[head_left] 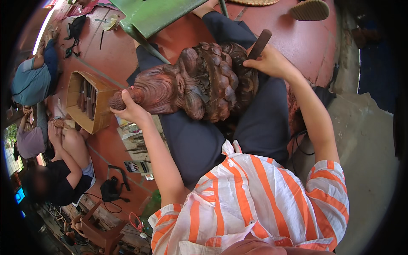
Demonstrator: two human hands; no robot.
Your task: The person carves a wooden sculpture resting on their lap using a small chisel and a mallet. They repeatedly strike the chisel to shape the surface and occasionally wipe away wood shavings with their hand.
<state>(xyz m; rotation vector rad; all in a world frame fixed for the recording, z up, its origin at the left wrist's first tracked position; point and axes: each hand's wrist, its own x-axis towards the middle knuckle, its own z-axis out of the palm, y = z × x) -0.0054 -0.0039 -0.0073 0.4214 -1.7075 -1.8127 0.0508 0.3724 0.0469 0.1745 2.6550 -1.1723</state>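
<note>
A dark reddish-brown carved wooden statue [163, 87] lies sideways across my thighs, its knobbed head to the left and its petal-carved base to the right. My left hand [131, 108] is closed around the head end, thumb on top. In my right hand [270, 61] is a flat dark-brown stick [260, 43], pinched between thumb and fingers and pointing up and away from me. This hand is close to the right end of the base; whether it touches the wood cannot be made out. The statue's underside is hidden.
A green plastic stool [157, 17] stands beyond the statue. To the left is a cardboard box [100, 108] of stick-like tools. A phone [136, 166] and a black strapped bag [112, 189] lie on the red tiles. Several people sit at left, one holding a carving [59, 122].
</note>
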